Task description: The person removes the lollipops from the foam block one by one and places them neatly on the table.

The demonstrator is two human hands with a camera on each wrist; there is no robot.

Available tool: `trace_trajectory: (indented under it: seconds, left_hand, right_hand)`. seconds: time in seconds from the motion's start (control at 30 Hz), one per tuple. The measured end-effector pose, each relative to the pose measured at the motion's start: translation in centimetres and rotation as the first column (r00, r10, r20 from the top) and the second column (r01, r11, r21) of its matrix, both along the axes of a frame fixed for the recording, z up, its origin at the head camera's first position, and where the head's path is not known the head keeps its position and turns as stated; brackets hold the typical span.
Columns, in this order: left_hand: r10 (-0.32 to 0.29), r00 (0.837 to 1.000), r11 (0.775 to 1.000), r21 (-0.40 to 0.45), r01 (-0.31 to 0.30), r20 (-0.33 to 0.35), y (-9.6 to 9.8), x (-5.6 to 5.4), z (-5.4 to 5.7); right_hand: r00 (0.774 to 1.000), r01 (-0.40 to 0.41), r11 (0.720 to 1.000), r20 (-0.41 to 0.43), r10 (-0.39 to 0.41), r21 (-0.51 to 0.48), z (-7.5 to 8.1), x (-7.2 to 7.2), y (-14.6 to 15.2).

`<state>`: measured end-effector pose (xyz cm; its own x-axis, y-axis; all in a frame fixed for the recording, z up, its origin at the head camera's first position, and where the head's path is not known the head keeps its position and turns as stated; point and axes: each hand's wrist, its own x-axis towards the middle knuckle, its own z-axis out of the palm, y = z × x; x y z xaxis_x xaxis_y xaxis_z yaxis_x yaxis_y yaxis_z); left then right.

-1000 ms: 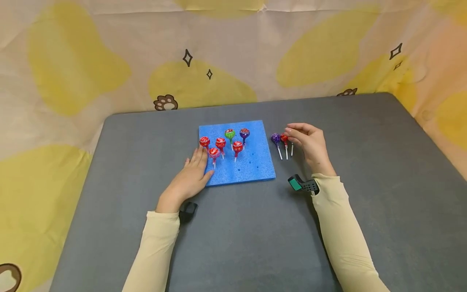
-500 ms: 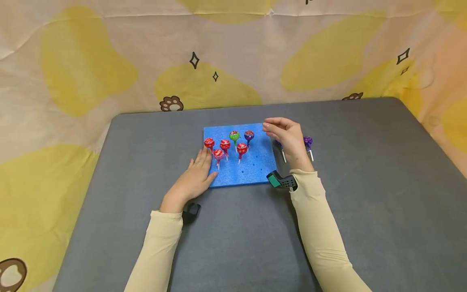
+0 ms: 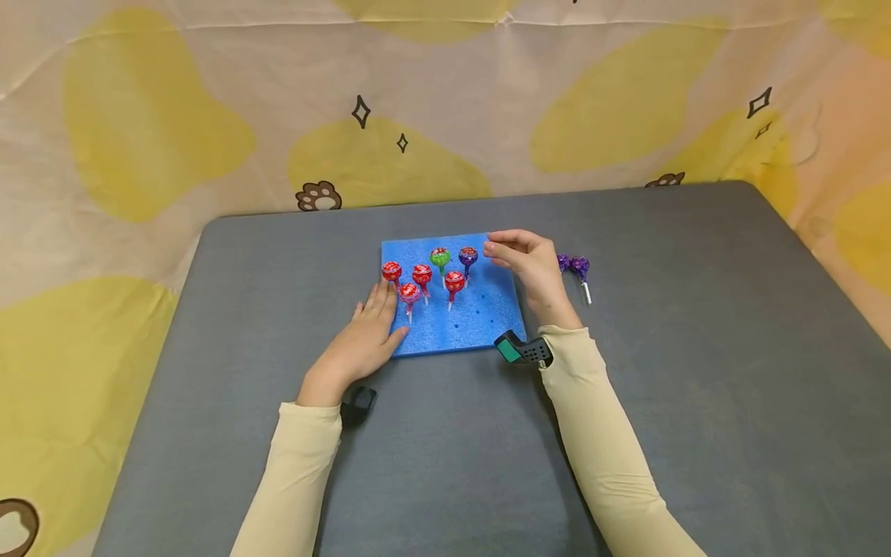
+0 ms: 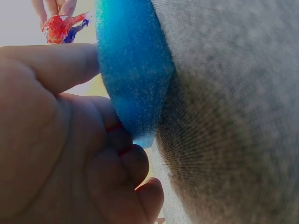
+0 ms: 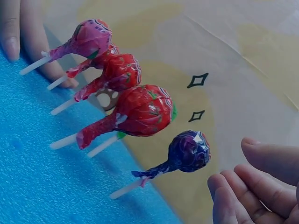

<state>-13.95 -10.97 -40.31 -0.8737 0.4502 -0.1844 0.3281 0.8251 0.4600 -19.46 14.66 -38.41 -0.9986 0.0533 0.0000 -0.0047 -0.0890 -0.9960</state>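
A blue foam board (image 3: 487,329) lies on the table with several wrapped lollipops standing in it: a pink lollipop (image 3: 409,292), red ones, a green lollipop (image 3: 439,257) and a dark purple lollipop (image 3: 468,256). Along the board's left side rests my left hand (image 3: 363,336), fingers extended on its edge and thumb spread at the front corner. My right hand (image 3: 530,271) hovers over the board's right edge, just right of the purple lollipop. In the right wrist view its thumb (image 5: 273,161) and fingers stand apart with nothing between them, close to the purple lollipop's head.
Purple lollipops (image 3: 579,267) lie on the grey table (image 3: 445,456) right of the board, partly covered by my right hand. Small holes (image 3: 491,320) dot the board's front right area. A patterned cloth (image 3: 431,85) hangs behind the table.
My right hand has moved left, from the loose lollipops to the board's right edge beside the standing purple lollipop. The left hand stays at the board's left side.
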Motion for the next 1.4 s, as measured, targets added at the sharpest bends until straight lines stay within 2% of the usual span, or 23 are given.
trace_trajectory:
  seconds: [0.6,0.8,1.4]
  left_hand:
    - [0.009,1.000,1.000,-0.006,-0.009,-0.009,0.1,0.1,-0.1]
    - [0.009,1.000,1.000,-0.004,-0.009,-0.002,0.1,0.1,-0.1]
    - [0.012,1.000,1.000,-0.012,-0.012,-0.007,0.1,0.1,-0.1]
  right_hand:
    - [0.997,-0.055,0.995,0.060,0.050,0.082,-0.8,0.0,-1.1]
    - [0.998,-0.039,0.992,0.047,0.033,0.124,-1.0,0.0,-1.3]
    - [1.000,-0.026,0.991,0.007,0.025,0.133,-1.4,0.1,-1.7]
